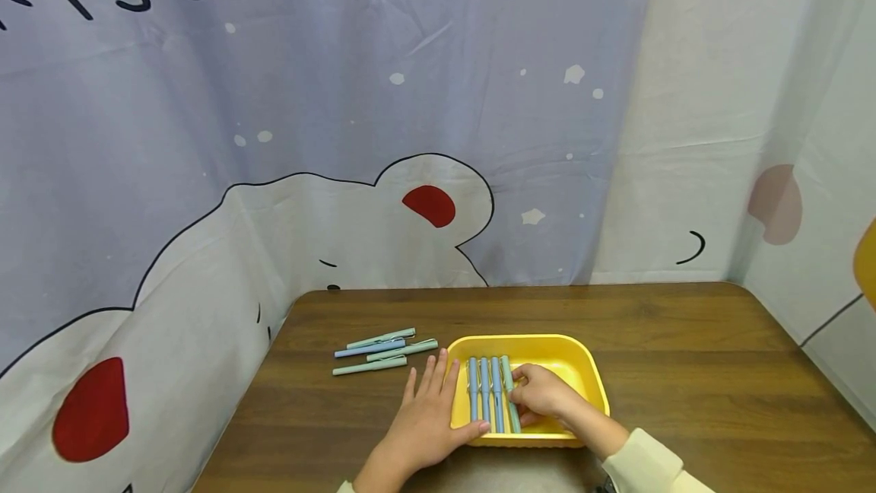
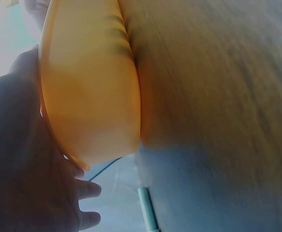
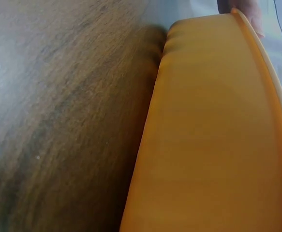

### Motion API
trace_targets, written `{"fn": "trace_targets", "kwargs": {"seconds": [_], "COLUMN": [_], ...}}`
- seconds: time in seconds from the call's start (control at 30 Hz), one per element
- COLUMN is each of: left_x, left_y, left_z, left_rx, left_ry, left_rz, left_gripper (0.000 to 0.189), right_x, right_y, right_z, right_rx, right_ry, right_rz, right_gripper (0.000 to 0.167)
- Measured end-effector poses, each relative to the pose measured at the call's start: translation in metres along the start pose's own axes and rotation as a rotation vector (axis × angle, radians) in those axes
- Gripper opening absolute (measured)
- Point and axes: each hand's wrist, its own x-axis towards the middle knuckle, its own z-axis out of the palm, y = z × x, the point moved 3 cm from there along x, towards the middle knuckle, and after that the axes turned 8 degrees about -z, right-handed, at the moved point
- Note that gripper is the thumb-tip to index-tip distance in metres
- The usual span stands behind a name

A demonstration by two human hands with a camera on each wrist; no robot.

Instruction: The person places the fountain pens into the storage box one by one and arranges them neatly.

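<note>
In the head view, a yellow tray point(image 1: 582, 371) holds three blue pens point(image 1: 485, 390) lined up side by side, with a light green pen point(image 1: 510, 394) to their right, tilted slightly. My right hand point(image 1: 544, 392) reaches into the tray and pinches the green pen between thumb and fingers. Spread over the tray's left rim, my left hand point(image 1: 427, 418) has straight fingers, its thumb along the front edge. The left wrist view shows the left hand point(image 2: 29, 159) against the tray's outer wall point(image 2: 92, 87). Only the tray's side point(image 3: 208, 121) and some fingers point(image 3: 249, 12) appear in the right wrist view.
Left of the tray, several loose pens lie on the wooden table point(image 1: 684, 371): a blue pen point(image 1: 369, 348) among green ones point(image 1: 369, 366). Behind the table hangs a printed curtain point(image 1: 328, 97). A green pen point(image 2: 148, 209) also shows low in the left wrist view.
</note>
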Motion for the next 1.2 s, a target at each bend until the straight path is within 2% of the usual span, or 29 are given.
{"fn": "trace_targets", "kwargs": {"seconds": [0.23,0.73,1.03,1.2], "left_x": [0.000,0.000,0.000,-0.001], "left_y": [0.001,0.000,0.000,0.001], "left_z": [-0.002,0.001,-0.001,-0.002], "left_rx": [-0.009,-0.007,-0.010,-0.013], "left_ry": [-0.008,0.004,0.002,-0.001], "left_rz": [-0.002,-0.001,-0.003,-0.004], "left_gripper": [0.105,0.104,0.104,0.104], "right_x": [0.001,0.001,-0.007,-0.012], "right_y": [0.000,-0.002,-0.005,-0.010], "right_z": [0.002,0.005,0.000,-0.008], "right_rx": [-0.043,-0.147,-0.177,-0.227], "right_ry": [0.046,0.076,0.061,0.071], "right_rz": [0.024,0.019,-0.011,-0.056], "right_gripper": [0.039,0.043,0.049,0.051]}}
